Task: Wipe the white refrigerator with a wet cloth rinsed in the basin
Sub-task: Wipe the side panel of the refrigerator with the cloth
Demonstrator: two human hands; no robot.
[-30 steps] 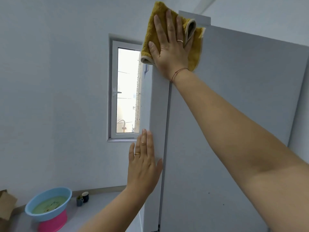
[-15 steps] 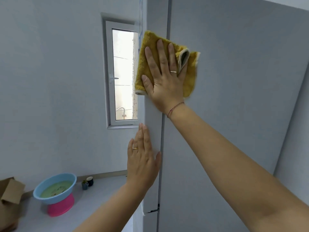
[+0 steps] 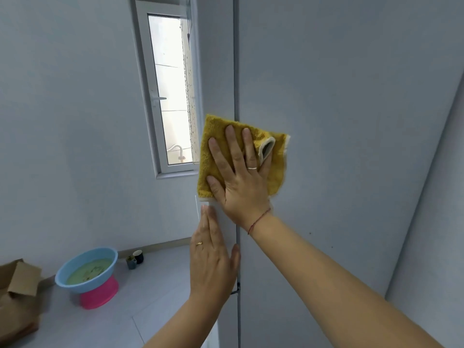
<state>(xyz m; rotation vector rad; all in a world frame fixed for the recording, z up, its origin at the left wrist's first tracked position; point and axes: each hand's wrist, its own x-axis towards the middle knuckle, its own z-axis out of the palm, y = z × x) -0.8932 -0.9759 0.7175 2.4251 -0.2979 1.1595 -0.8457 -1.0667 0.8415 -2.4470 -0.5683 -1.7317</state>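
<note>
Braced the left hand (image 3: 213,262) flat against the narrow front panel of the white refrigerator (image 3: 339,121), fingers straight and together, thumb beside the vertical seam, gripping nothing. Just above that hand, close to its fingertips, pressed a folded mustard-yellow cloth (image 3: 276,172) onto the refrigerator with the right hand (image 3: 241,182): palm down, fingers spread and straight, none curled round the fabric. Laid the cloth across the seam between the two panels, one pale-edged corner turned up next to the ring finger.

Well below and to the left of the left hand, on the grey floor (image 3: 155,305): a blue basin (image 3: 75,287) perched on a pink base (image 3: 100,296), holding murky greenish water (image 3: 88,271) flecked with dark specks. Just right of the basin, toward the hands, two small cups (image 3: 138,256), contents not discernible. Farther left, at the frame edge, an open brown cardboard box (image 3: 17,297), its inside hidden.

Beyond the cloth and up to its left, a narrow white-framed window (image 3: 170,96) set in the pale wall (image 3: 62,121).
</note>
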